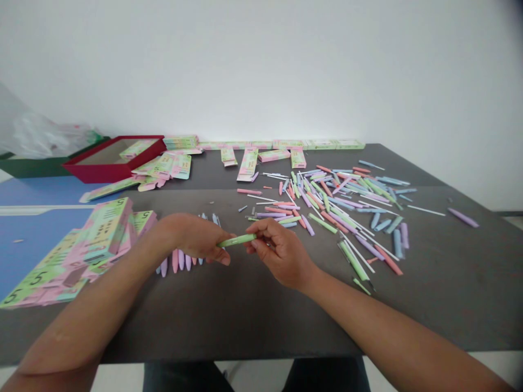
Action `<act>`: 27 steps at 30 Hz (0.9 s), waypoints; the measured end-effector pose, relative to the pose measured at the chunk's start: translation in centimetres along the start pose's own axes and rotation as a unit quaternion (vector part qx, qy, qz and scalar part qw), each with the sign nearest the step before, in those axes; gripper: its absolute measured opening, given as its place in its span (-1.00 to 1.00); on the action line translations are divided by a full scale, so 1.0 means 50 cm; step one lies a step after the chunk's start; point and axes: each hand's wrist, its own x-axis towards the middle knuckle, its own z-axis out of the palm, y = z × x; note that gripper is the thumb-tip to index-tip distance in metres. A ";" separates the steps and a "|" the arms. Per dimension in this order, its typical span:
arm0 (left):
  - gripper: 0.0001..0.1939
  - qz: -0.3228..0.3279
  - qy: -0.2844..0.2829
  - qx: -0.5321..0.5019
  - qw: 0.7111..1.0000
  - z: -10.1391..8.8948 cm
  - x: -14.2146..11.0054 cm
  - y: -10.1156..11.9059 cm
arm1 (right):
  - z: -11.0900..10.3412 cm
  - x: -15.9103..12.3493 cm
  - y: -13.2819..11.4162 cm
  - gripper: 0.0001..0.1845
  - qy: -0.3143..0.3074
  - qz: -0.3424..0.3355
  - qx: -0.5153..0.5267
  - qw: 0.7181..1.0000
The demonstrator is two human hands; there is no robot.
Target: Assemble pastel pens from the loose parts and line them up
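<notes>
Both of my hands hold one light green pen (pixel 238 239) above the dark table (pixel 253 316). My left hand (pixel 196 239) is closed round its left end. My right hand (pixel 278 251) pinches its right end between thumb and fingers. Just behind and under my left hand lies a row of several pink, purple and blue pens (pixel 180 260), side by side. A loose heap of pastel pen barrels, caps and white refills (pixel 347 207) is spread over the table to the right of my hands.
A stack of flat pink and green cartons (pixel 77 250) lies at the left. A red tray (pixel 110 158) with more cartons stands at the back left, beside a green box (pixel 32 163) and a plastic bag. Folded boxes (pixel 286 146) line the wall.
</notes>
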 end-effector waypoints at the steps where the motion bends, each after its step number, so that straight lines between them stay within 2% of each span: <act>1: -0.69 -0.001 0.001 0.001 1.000 0.000 0.000 0.000 | 0.000 0.000 0.000 -0.83 0.001 0.000 -0.002 1.000; 15: -0.49 -0.016 0.015 0.016 1.000 0.004 0.001 -0.001 | 0.000 0.000 -0.002 -0.86 0.007 0.011 0.001 1.000; 27: -0.51 -0.012 0.014 0.018 1.000 0.004 0.002 -0.001 | 0.000 -0.002 0.001 -0.85 0.011 0.009 -0.006 1.000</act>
